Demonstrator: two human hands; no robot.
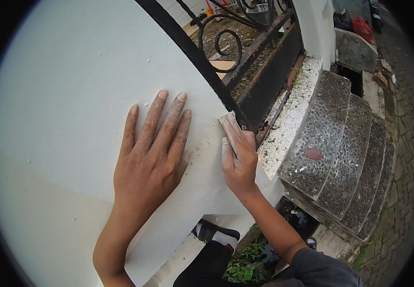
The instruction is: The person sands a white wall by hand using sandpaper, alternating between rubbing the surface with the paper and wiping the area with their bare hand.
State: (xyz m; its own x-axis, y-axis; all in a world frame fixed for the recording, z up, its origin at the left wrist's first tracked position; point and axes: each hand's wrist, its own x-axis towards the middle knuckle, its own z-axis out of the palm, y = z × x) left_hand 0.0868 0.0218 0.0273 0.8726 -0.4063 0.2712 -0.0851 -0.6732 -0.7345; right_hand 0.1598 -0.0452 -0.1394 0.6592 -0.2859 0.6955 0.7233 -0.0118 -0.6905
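Note:
My left hand (152,143) lies flat on the white wall (73,86), its fingers stretched out and dusted with white powder. Nothing is held in it. To its right, close to the black gate frame (202,69), my right hand (240,160) pinches a small, dusty, whitish piece (227,117) that looks like folded sandpaper. That piece is pressed to the wall near its edge, and most of it is hidden under my fingers. A smudged, brownish-grey patch (200,148) shows on the wall between the two hands, and small white specks are scattered over the surface.
Beyond the wall's edge stands a black iron gate (269,71) with scrolled bars. Pebbled steps (321,138) descend on the right toward a paved road (410,143). Below are a ditch with green plants (247,260) and my sandalled foot (219,234) on a ledge.

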